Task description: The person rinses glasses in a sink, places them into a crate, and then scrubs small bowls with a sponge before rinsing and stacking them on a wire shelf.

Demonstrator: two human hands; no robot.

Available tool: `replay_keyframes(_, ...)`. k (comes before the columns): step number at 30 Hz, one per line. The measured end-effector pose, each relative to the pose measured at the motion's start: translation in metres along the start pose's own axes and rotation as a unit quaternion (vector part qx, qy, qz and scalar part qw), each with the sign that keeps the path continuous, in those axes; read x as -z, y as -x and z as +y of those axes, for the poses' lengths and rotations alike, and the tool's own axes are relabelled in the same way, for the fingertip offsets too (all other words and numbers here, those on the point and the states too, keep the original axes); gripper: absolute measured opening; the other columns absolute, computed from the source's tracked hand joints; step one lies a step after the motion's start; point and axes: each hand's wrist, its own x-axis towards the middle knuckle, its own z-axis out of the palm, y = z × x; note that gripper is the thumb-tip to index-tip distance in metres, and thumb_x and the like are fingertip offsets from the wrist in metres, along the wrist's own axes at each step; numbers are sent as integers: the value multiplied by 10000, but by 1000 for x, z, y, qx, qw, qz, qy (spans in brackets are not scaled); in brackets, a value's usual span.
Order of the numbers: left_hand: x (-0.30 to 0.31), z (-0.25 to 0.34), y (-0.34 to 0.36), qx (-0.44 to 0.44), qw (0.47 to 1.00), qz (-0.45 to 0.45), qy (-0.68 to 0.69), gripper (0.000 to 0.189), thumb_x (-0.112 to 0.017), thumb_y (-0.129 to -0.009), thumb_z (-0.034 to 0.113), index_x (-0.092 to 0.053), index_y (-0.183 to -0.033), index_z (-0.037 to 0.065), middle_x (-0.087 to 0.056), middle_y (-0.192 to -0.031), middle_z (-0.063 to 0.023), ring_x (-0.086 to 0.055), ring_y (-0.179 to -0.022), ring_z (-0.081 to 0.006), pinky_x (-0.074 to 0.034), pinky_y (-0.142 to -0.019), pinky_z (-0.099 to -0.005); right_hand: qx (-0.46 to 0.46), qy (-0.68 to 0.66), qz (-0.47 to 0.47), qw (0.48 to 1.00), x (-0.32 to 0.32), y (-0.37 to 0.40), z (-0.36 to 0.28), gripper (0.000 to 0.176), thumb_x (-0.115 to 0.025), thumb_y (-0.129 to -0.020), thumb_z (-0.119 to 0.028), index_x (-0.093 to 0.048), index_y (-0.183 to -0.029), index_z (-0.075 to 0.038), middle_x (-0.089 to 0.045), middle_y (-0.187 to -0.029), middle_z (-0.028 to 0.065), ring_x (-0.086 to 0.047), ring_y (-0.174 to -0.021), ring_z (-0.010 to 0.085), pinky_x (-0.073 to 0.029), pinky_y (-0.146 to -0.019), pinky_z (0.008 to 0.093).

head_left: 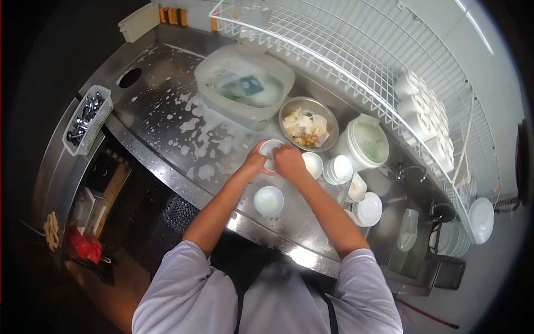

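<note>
My left hand [255, 161] grips a small white bowl [269, 147] by its left side, tilted above the steel counter. My right hand [290, 162] is closed with its fingers at the bowl's right rim and inside. What the right fingers press or hold, if anything, is hidden. Just below the hands stands another white bowl [268, 201] with some cloudy liquid in it. Beyond the hands, a metal bowl [285, 108] holds food scraps. Right of my right hand are a white bowl [312, 165] and a stack of small white bowls [338, 169].
A large plastic tub [245, 115] of soapy water stands behind, with foam across the steel counter [161, 125]. To the right are a white bucket [351, 146], stacked dishes [369, 209] and a sink [414, 261]. A wire rack [356, 61] overhangs the back. Cutlery fills a basket [103, 119] at left.
</note>
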Motion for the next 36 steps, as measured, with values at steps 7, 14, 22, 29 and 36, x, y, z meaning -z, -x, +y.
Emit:
replay_keyframes(7,9,-27,5,19,995,88,34,710,-382,-769,-80,-427,-1438,154,-540,-1342,-139,-633,-1119,-319,-616,-736,-525,-13,-46,-54,997,-20,-2,-11,208,-683,-713,-166,-729,-868,-35,-704,-847,192,-690,-801,374,-549,-770,478)
replay_keyframes(14,18,-18,-5,14,965,-43,260,588,-478,-844,93,-440,-1428,148,-564,-1294,-146,-651,-1072,-285,-603,-756,-495,-66,-231,138,961,-22,-12,-22,264,-677,-755,-176,-698,-950,2,-678,-791,193,-667,-815,387,-530,-758,486)
replay_keyframes(22,26,-38,-22,-39,997,63,-15,436,-537,-911,156,-566,-1337,65,-664,-1147,-145,-690,-938,-291,-606,-654,-444,198,131,-59,970,22,-2,-10,166,-674,-744,-189,-708,-840,-58,-693,-874,87,-654,-894,276,-499,-767,393)
replay_keyframes(29,22,30,6,-53,973,-9,-225,411,-527,-880,68,-620,-1281,69,-694,-1112,-202,-701,-972,-315,-604,-701,-396,270,167,112,941,33,5,-1,118,-610,-795,-147,-707,-824,-86,-643,-961,74,-571,-964,220,-462,-795,336)
replay_keyframes(36,22,-23,-39,-123,949,263,-125,345,-557,-932,126,-629,-1254,26,-693,-1097,-234,-660,-1064,-354,-504,-904,-409,-88,-215,83,969,4,11,-43,281,-661,-751,-140,-735,-1018,-91,-670,-892,159,-636,-941,325,-526,-825,446)
